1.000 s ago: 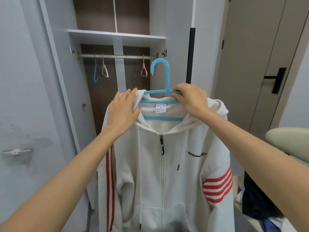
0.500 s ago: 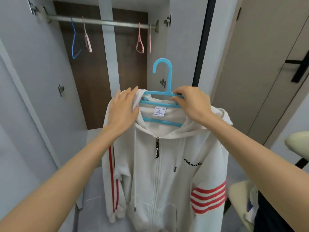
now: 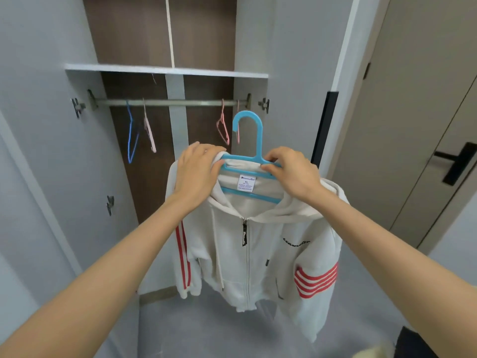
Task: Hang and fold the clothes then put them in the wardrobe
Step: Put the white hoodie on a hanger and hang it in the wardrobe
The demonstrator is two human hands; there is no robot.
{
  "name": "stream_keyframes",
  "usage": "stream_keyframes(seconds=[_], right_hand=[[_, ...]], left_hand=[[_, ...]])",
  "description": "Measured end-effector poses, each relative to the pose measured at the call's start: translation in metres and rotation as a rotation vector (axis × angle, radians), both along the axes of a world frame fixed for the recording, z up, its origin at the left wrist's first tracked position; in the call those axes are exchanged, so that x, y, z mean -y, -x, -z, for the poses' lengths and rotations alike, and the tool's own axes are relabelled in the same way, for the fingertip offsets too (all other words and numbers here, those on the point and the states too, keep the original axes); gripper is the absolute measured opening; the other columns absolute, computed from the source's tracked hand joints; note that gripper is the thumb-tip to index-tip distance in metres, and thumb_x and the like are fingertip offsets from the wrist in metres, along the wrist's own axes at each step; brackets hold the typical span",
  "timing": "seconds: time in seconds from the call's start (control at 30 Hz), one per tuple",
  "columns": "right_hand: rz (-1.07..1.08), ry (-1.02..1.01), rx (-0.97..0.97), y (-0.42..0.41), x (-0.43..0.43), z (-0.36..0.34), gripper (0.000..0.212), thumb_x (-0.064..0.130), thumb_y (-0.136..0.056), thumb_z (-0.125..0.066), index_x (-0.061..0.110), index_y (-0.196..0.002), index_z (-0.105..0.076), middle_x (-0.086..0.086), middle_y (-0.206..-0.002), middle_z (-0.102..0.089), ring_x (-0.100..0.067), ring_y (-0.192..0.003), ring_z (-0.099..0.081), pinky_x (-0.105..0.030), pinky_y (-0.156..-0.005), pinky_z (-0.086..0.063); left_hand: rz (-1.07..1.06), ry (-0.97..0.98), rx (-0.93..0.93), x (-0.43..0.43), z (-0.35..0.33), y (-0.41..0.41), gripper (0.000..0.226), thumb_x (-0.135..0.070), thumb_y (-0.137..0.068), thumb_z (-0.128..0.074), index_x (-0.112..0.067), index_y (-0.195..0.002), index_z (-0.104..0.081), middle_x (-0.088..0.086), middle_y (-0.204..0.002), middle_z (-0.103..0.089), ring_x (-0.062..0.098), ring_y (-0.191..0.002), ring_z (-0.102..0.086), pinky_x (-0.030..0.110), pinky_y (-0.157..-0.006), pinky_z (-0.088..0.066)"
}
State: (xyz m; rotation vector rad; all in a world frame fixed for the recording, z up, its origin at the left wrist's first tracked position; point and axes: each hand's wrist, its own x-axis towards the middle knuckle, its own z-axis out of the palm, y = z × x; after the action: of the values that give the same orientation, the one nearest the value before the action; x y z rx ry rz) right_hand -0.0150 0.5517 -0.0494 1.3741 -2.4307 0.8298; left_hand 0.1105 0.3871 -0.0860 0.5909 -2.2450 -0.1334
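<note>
A white zip hoodie (image 3: 258, 257) with red stripes on both sleeves hangs on a light blue plastic hanger (image 3: 251, 140), held up in front of the open wardrobe. My left hand (image 3: 197, 170) grips the hoodie's left shoulder over the hanger's end. My right hand (image 3: 291, 174) pinches the hanger's top bar beside the hook. The hook points up and sits just below and in front of the wardrobe's metal rail (image 3: 170, 102).
On the rail hang empty hangers: a blue one (image 3: 131, 135) and a pale pink one (image 3: 149, 133) at left, pink ones (image 3: 223, 127) at right. A white shelf (image 3: 165, 70) lies above the rail. A door with a black handle (image 3: 458, 161) stands at right.
The hoodie on its hanger has come closer to the wardrobe, and the view has tilted up so the shelf shows again. Both hands keep their hold.
</note>
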Motion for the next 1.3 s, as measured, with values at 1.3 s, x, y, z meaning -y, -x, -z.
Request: stream_keyframes(seconds=[1.3], right_hand=[[-0.290,-0.083,1.111,0.169,0.373,-0.020,0.015,0.022,-0.097,-0.052,0.014,-0.086,-0.056,-0.003,-0.086,-0.059,-0.013,-0.072,-0.059,-0.021,-0.058,-0.050]], left_hand=[[0.116,-0.523,0.025,0.341,-0.018,0.171,0.037,-0.019,-0.095,-0.052,-0.018,-0.133,-0.051,0.002,-0.131,-0.055,0.017,-0.114,-0.056,0.020,-0.088,-0.045]])
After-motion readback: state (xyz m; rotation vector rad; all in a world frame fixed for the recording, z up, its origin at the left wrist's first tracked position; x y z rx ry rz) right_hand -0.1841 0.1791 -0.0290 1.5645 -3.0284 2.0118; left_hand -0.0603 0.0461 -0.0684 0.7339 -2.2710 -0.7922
